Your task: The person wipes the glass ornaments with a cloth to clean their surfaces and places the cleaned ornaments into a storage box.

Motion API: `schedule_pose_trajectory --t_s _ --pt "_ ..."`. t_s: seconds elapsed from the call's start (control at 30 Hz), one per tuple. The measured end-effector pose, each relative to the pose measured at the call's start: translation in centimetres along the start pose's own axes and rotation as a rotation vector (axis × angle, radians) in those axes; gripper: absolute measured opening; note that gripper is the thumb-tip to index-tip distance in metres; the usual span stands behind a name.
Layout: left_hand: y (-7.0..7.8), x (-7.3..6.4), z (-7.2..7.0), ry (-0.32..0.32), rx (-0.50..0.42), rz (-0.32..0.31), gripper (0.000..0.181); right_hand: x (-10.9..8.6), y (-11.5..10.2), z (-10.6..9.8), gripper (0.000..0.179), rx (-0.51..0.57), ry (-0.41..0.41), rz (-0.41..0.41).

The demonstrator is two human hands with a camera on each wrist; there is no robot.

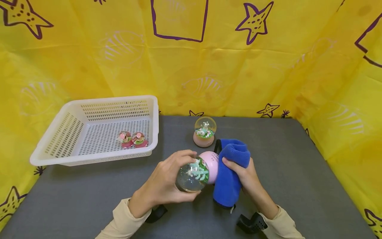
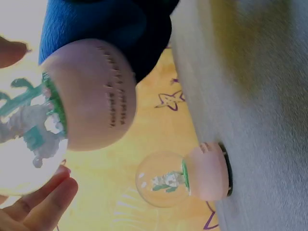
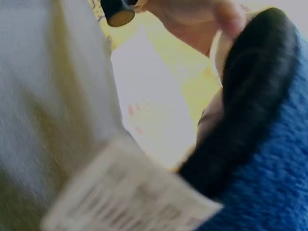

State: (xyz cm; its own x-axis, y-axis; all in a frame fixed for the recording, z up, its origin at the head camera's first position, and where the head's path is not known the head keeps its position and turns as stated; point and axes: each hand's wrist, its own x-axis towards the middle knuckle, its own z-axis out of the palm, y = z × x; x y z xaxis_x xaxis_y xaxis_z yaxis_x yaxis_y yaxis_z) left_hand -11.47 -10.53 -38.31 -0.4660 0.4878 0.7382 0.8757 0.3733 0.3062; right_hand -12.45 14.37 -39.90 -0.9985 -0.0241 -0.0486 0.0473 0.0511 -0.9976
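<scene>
My left hand (image 1: pixel 167 181) grips the glass ball of a snow globe (image 1: pixel 191 176), thumb below and fingers over the top. The globe is tipped on its side, its pink base (image 2: pixel 96 96) toward the right, with a green and white figure inside the glass. In my right hand (image 1: pixel 249 174) is a folded blue cloth (image 1: pixel 228 179) with a black edge, held against the bottom of the pink base. A white tag (image 3: pixel 130 192) hangs from the cloth in the right wrist view. The cloth hides most of the right fingers.
A second snow globe (image 1: pixel 203 137) with a pink base stands upright behind my hands. At the left sits a white perforated basket (image 1: pixel 153 132) holding two small globes (image 1: pixel 139 139) with pink bases. A yellow patterned curtain (image 1: pixel 206 66) rises along the far edge of the grey table (image 1: pixel 286 159).
</scene>
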Motion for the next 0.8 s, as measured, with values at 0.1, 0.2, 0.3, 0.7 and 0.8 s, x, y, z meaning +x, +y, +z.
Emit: schedule_pose_trajectory --t_s 0.1,0.2,0.3,0.7,0.8 --pt "-0.2 0.1 -0.2 0.089 -0.112 -0.046 0.082 -0.3 0.0 -0.1 0.047 0.014 -0.093 -0.087" --pt "-0.2 -0.1 -0.3 0.137 -0.178 -0.103 0.083 -0.6 0.1 -0.1 0.053 -0.009 -0.156 -0.175" --pt "0.0 -0.3 -0.3 0.152 -0.198 -0.192 0.084 -0.8 0.0 0.1 0.057 -0.062 -0.110 -0.228" --pt "0.3 -0.5 0.1 0.254 -0.247 -0.464 0.085 -1.0 0.2 0.8 0.077 -0.248 0.021 -0.344" --pt "0.5 -0.6 0.4 0.266 -0.286 -0.521 0.084 -1.2 0.3 0.9 0.082 -0.245 -0.015 -0.333"
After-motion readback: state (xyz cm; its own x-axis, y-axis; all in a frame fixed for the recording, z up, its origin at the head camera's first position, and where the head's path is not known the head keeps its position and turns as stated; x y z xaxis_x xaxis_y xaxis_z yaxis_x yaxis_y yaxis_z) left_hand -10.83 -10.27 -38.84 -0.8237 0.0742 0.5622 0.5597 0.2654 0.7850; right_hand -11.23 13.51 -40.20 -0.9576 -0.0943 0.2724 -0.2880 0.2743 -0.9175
